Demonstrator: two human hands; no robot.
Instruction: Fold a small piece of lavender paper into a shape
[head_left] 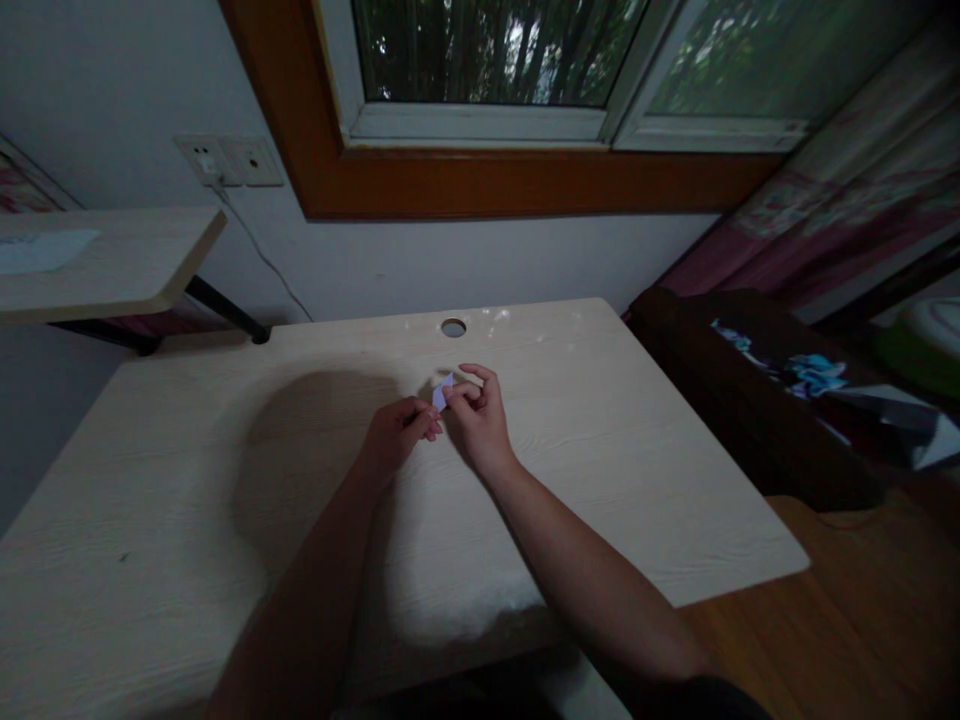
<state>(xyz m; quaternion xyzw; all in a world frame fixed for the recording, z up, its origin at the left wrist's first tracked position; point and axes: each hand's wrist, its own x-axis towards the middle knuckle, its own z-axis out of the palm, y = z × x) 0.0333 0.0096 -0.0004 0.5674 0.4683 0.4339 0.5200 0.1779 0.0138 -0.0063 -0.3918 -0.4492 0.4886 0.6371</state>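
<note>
Between my hands is a small piece of folded pale purple paper (pixel 441 394), held just above the desk (pixel 600 450). My left hand (pixel 397 432) pinches its lower left end between thumb and fingers. At its right edge, my right hand (pixel 478 415) grips it with thumb and index finger, while another finger sticks out, curved, above. The paper looks angular, with a pointed top; my fingertips cover parts of it, so its full shape is hidden.
A round cable hole (pixel 454 328) lies behind my hands near the desk's back edge. At left stands a raised shelf (pixel 112 270) with a paper sheet on it. A cable (pixel 259 245) hangs from the wall socket (pixel 229 160). Right of the desk is a dark wooden bench (pixel 750 400) with items.
</note>
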